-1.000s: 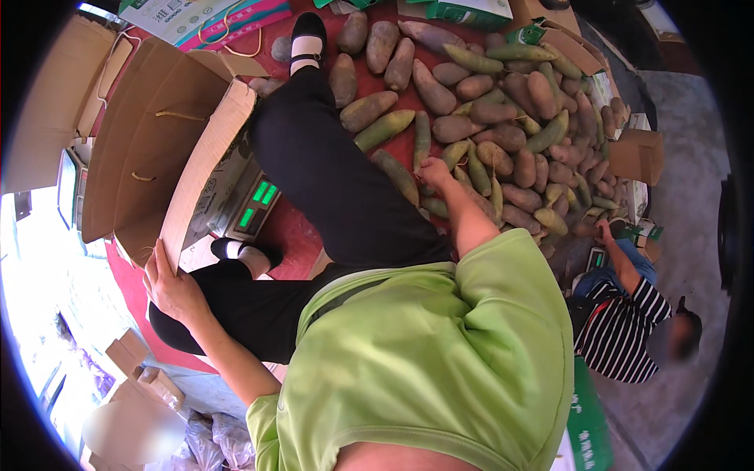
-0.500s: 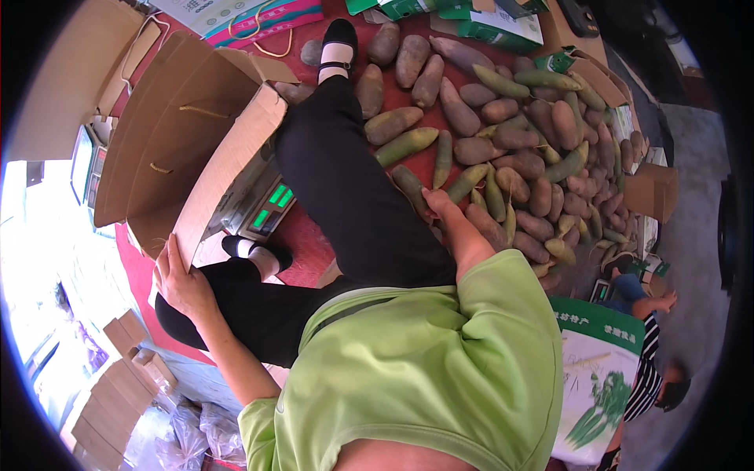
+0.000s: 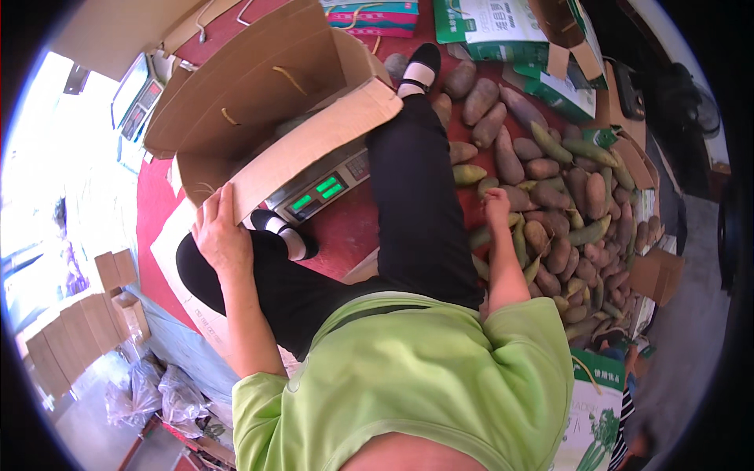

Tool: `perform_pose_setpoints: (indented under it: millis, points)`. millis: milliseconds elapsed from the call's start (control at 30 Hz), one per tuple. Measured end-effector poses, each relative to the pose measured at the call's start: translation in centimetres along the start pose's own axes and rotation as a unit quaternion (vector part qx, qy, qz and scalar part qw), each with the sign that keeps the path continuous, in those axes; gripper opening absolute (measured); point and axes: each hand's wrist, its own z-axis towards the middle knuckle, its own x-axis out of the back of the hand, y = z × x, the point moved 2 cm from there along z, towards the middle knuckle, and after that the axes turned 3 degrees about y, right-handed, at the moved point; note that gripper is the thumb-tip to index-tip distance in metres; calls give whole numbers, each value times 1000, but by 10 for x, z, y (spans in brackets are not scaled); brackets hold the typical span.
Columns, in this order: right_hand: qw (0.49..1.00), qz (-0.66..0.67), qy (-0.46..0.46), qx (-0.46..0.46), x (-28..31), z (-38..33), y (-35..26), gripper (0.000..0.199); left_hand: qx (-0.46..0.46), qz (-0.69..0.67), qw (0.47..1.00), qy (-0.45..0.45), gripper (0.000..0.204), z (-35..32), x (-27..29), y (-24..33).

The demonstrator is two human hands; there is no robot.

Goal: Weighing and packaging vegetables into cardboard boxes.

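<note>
My left hand [image 3: 222,239] grips the near left corner of a large open cardboard box [image 3: 318,141], its fingers on the folded-out flap. The box sits on a digital weighing scale [image 3: 318,195] with a lit green display; the flap hides most of its inside. My right hand [image 3: 496,206] is closed, low over the heap beside my leg. A short green radish [image 3: 487,186] lies right at its fingertips; whether the fingers hold anything is hidden. Around it lie long green radishes [image 3: 589,232] and many soil-covered, brownish-purple root vegetables [image 3: 508,157].
Green-and-white cartons [image 3: 503,31] stand at the far side. A small carton [image 3: 658,275] edges the heap at right. A printed radish bag [image 3: 589,416] stands by my right side. Another scale [image 3: 141,102], flattened cardboard [image 3: 71,353] and plastic bags [image 3: 184,392] are at left.
The view has swung, shifting the scene rightward. My right hand has left the green radish it touched beside my leg and moved farther right over the heap. My left hand stays on the box.
</note>
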Motion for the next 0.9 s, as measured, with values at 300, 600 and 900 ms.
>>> perform_pose_setpoints:
  millis: [300, 600, 900]
  points:
    - [987, 130, -43, 85, 17, -27, -161, 19, 2, -23, 1000, -6, 49, 0, 7, -2]
    - [911, 172, -134, 349, -24, -135, -358, 8, -2, -56, 998, -6, 47, 0, 7, -9]
    - [810, 281, -418, 301, -123, -210, -425, 14, -2, -58, 998, -7, 46, 0, 12, -9]
